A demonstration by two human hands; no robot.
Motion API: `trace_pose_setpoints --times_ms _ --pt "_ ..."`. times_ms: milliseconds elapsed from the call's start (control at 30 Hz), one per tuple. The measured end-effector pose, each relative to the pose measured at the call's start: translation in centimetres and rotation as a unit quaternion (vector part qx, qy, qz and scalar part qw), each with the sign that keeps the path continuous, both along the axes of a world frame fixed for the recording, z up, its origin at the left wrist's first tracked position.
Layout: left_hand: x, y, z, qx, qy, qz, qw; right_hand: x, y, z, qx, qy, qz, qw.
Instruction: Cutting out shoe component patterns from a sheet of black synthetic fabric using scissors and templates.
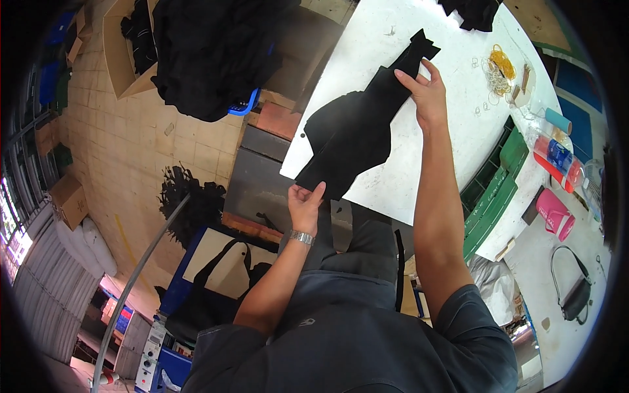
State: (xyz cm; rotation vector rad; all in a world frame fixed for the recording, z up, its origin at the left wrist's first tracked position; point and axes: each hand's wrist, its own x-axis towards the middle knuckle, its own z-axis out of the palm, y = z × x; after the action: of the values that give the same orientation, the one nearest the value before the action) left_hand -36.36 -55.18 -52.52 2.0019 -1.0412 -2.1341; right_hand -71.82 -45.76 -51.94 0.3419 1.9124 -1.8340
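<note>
A flat black fabric piece (357, 124), wide in the middle and narrow toward its far end, stretches between my two hands over the white table (357, 59). My left hand (305, 206), with a metal watch on the wrist, pinches its near end by the table's front corner. Up at the narrow far end, my right hand (424, 88) grips the fabric's right edge between thumb and fingers. The piece slants from lower left to upper right, and its layers cannot be told apart.
Rubber bands (501, 65) lie at the table's right, near a green crate (498, 190), a plastic bottle (560, 154) and a pink cup (555, 215). A large heap of black fabric (209, 59) stands left of the table. A mop-like black bundle (190, 200) is on the floor.
</note>
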Motion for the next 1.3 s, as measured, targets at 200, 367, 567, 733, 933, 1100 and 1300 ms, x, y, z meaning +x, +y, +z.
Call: trace_pose_setpoints --times_ms 200,367,567,733,933,1100,1300 --pt "-0.9 -1.6 1.3 -0.377 -0.149 -0.207 0.890 2.4 -1.4 6.7 0.108 0.153 0.134 0.973" --pt "-8.9 -8.0 6.3 -0.445 0.136 -0.428 0.774 6.1 -0.6 10.9 0.022 0.187 0.152 0.970" --pt "-16.8 -11.5 3.6 -0.202 0.352 -0.589 0.699 9.9 -0.5 14.8 -0.035 0.225 0.133 0.965" --pt "-12.9 -11.2 2.4 0.043 0.318 -0.663 0.676 10.6 1.2 16.9 -0.014 0.285 0.139 0.948" --pt "-5.5 -10.5 0.9 0.038 0.236 -0.650 0.722 8.5 2.8 17.6 -0.001 0.336 0.121 0.934" --pt "-4.0 -8.2 1.1 0.068 0.233 -0.490 0.837 3.8 2.2 16.0 0.097 0.287 0.116 0.946" --pt "-6.1 -6.6 1.7 0.153 0.127 -0.278 0.940 -2.4 1.4 7.2 0.157 0.291 0.146 0.932"
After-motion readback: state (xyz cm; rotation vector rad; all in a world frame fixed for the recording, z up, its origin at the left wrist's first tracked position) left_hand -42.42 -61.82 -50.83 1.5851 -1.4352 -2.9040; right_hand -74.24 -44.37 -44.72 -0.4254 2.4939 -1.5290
